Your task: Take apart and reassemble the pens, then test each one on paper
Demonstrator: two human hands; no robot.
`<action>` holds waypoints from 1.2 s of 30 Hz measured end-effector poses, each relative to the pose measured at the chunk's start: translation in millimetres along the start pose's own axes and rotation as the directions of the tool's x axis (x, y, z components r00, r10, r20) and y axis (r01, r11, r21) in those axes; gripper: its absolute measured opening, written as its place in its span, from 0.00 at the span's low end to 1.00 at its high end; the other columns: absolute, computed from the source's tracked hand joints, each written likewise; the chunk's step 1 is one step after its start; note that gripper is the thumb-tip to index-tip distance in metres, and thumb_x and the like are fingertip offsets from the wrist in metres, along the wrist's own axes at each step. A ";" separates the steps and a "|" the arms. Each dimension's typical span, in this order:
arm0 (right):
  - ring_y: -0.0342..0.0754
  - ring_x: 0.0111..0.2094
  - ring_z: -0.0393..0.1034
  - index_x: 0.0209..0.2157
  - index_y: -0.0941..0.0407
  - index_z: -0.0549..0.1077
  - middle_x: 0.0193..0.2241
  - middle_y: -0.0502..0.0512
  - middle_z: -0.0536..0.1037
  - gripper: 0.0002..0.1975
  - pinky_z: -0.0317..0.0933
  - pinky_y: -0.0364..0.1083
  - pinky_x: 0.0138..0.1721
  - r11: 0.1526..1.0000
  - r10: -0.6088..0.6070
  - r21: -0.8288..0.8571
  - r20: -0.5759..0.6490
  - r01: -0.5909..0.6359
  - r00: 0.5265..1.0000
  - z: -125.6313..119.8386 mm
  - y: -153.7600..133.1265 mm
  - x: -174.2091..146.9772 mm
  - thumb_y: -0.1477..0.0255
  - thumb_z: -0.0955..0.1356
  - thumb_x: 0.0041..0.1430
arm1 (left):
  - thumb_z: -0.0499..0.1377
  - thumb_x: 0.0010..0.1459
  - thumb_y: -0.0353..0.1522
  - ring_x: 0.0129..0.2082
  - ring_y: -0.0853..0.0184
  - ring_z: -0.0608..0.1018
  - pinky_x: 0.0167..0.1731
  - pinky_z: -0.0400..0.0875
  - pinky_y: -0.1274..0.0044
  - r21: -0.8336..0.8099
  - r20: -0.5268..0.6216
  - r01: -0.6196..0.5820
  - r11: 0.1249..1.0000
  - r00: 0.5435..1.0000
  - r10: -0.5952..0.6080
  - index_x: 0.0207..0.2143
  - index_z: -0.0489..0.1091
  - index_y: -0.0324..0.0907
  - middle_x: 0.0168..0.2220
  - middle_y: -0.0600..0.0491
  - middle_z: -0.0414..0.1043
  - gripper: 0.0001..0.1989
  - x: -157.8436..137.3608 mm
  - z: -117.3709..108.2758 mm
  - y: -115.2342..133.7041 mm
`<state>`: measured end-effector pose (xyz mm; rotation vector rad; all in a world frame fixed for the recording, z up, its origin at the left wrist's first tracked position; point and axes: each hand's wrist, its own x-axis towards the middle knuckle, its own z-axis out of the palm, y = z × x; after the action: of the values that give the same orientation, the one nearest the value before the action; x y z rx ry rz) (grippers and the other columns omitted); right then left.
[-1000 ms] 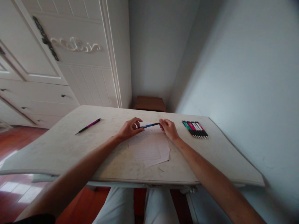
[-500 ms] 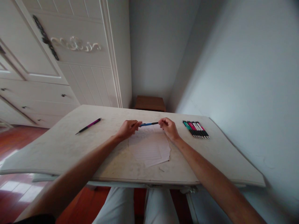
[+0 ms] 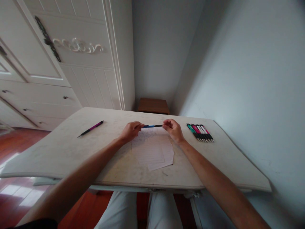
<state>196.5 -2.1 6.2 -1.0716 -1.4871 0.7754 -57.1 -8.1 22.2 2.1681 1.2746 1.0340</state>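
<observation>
A blue pen with a black grip [image 3: 150, 126] is held level between my two hands, above the upper part of some lined paper sheets [image 3: 151, 151]. My left hand [image 3: 131, 131] is closed around the pen's blue end. At the black end, my right hand [image 3: 173, 129] pinches the tip with thumb and fingers; the tip itself is hidden. The sheets overlap, and their right edges look torn. Faint writing shows near the top of the paper.
Several pens [image 3: 199, 132] in green, pink and white lie side by side on the right of the white table [image 3: 114, 173]. A purple and black pen [image 3: 91, 128] lies alone at the left. Behind stand a white cabinet [image 3: 95, 76] and a brown wooden box-like piece [image 3: 153, 105].
The fingers of my right hand have shifted and lifted slightly at the pen's tip. The pen has rolled a little in my left hand, which stays in place.
</observation>
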 end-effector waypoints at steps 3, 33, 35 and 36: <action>0.47 0.32 0.69 0.33 0.55 0.72 0.31 0.54 0.75 0.15 0.65 0.46 0.35 1.000 0.002 0.010 0.020 -0.002 1.000 -0.5 3.5 0.3 0.60 0.73 0.47 | 0.47 0.63 0.46 0.16 0.71 0.68 0.21 0.60 0.80 -0.003 0.025 0.060 0.998 0.998 -0.060 0.24 0.70 0.39 0.14 0.58 0.63 0.25 -1.5 -0.4 0.3; 0.46 0.30 0.67 0.31 0.55 0.72 0.28 0.51 0.74 0.11 0.61 0.45 0.34 0.985 -0.067 -0.150 0.109 0.083 0.992 -7.1 0.9 2.6 0.63 0.72 0.48 | 0.50 0.63 0.39 0.18 0.71 0.69 0.26 0.64 0.78 0.076 -0.048 -0.014 0.997 0.999 0.017 0.28 0.71 0.39 0.21 0.56 0.69 0.17 2.2 -0.8 -4.7; 0.46 0.29 0.66 0.31 0.55 0.72 0.28 0.51 0.74 0.11 0.60 0.45 0.34 0.986 -0.059 -0.148 0.106 0.075 0.993 -12.0 5.2 5.9 0.64 0.72 0.48 | 0.53 0.61 0.37 0.20 0.73 0.71 0.28 0.66 0.78 0.070 -0.054 -0.050 0.996 0.997 0.054 0.34 0.73 0.39 0.28 0.54 0.72 0.12 3.3 -0.2 -8.3; 0.45 0.29 0.66 0.31 0.55 0.72 0.28 0.51 0.74 0.11 0.60 0.45 0.33 0.986 -0.056 -0.150 0.104 0.072 0.993 -14.4 7.0 7.3 0.64 0.72 0.47 | 0.54 0.61 0.36 0.20 0.74 0.71 0.29 0.66 0.78 0.061 -0.061 -0.064 0.996 0.996 0.068 0.36 0.73 0.40 0.31 0.54 0.72 0.11 3.6 0.1 -10.0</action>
<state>212.1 6.1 5.5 -1.1066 -1.6803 0.6864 -61.5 -0.1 16.8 2.2515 1.2842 1.1123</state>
